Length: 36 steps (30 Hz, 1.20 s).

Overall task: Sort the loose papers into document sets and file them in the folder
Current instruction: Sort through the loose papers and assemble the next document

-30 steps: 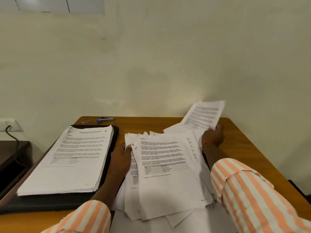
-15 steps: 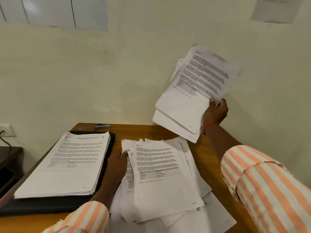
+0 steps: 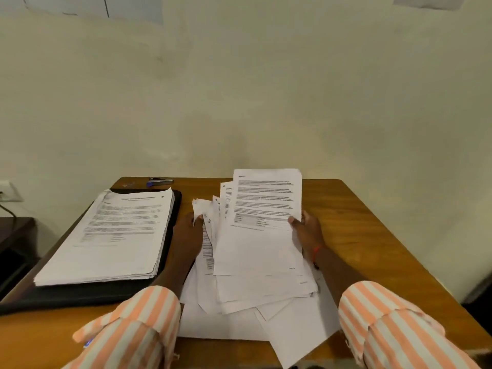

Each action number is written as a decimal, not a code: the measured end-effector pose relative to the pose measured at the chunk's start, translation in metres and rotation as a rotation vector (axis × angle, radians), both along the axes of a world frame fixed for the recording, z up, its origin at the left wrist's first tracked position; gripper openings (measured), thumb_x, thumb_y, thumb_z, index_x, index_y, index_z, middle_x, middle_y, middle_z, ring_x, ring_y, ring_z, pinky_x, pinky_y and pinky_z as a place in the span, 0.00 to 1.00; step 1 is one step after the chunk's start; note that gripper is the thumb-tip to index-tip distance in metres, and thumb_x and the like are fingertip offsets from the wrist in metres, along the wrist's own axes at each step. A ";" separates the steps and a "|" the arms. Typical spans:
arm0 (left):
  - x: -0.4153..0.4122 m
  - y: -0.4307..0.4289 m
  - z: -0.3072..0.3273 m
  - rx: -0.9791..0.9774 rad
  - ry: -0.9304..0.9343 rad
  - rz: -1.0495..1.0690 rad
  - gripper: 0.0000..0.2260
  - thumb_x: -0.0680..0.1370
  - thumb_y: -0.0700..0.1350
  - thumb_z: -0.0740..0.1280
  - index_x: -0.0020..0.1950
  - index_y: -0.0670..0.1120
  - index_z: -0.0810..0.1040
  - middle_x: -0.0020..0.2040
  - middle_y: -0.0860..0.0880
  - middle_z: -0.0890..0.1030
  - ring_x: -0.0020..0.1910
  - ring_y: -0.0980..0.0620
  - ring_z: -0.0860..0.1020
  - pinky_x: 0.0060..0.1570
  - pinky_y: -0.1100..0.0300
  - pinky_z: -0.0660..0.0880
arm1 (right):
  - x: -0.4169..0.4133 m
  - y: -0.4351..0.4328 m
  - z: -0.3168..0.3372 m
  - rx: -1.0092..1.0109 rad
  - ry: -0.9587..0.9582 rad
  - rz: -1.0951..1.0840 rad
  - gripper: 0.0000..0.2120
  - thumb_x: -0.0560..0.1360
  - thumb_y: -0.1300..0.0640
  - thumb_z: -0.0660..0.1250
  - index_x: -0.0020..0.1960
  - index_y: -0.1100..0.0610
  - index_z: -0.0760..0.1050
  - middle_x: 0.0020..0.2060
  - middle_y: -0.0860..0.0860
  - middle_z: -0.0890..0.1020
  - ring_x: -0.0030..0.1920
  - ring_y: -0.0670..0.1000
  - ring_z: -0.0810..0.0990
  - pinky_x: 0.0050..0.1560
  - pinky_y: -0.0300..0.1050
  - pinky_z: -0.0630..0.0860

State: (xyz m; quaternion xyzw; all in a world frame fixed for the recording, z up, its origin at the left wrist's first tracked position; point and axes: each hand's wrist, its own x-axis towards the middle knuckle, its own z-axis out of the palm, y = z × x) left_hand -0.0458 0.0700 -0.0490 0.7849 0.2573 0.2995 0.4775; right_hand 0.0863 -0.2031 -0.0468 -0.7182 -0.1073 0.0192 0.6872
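Observation:
A messy pile of loose printed papers [image 3: 255,294] lies in the middle of the wooden table [image 3: 367,235]. My right hand [image 3: 307,230] grips the right edge of a small bundle of sheets [image 3: 263,209], held on top of the pile. My left hand [image 3: 187,230] holds the left edges of the fanned sheets. To the left, an open black folder [image 3: 80,294] carries a neat stack of sorted documents [image 3: 119,235].
A blue and black stapler [image 3: 159,181] and a small clip [image 3: 129,185] lie at the table's far edge by the cream wall. A dark side table [image 3: 13,235] and a wall socket [image 3: 8,191] with a cable are at far left.
My right hand has brought the bundle of sheets down from the air at upper right onto the loose pile. My left hand has stayed at the pile's left edge.

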 end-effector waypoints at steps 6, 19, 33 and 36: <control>0.002 0.003 -0.004 -0.060 0.001 -0.028 0.10 0.85 0.49 0.62 0.59 0.46 0.79 0.47 0.57 0.80 0.45 0.57 0.80 0.46 0.59 0.76 | 0.011 -0.012 -0.008 0.203 0.052 -0.061 0.10 0.81 0.64 0.66 0.58 0.53 0.81 0.56 0.51 0.85 0.58 0.53 0.83 0.62 0.54 0.78; -0.005 -0.005 0.005 -0.072 -0.006 -0.025 0.07 0.85 0.48 0.62 0.55 0.48 0.78 0.43 0.60 0.80 0.39 0.62 0.80 0.33 0.74 0.71 | 0.007 -0.014 -0.003 0.217 0.080 -0.111 0.11 0.82 0.65 0.64 0.63 0.57 0.77 0.54 0.47 0.83 0.54 0.47 0.83 0.51 0.41 0.79; -0.005 -0.003 0.004 -0.078 -0.034 -0.034 0.07 0.85 0.47 0.62 0.50 0.47 0.77 0.42 0.56 0.82 0.40 0.56 0.83 0.30 0.71 0.72 | 0.002 -0.013 0.001 0.047 0.041 -0.401 0.12 0.81 0.65 0.63 0.63 0.60 0.77 0.53 0.51 0.80 0.52 0.53 0.80 0.48 0.43 0.75; -0.004 -0.002 0.002 -0.075 -0.036 -0.034 0.08 0.85 0.48 0.62 0.52 0.47 0.78 0.43 0.56 0.82 0.40 0.57 0.83 0.30 0.71 0.72 | -0.002 -0.012 0.002 0.047 0.025 -0.447 0.12 0.79 0.65 0.63 0.61 0.59 0.78 0.53 0.51 0.81 0.52 0.52 0.80 0.48 0.42 0.74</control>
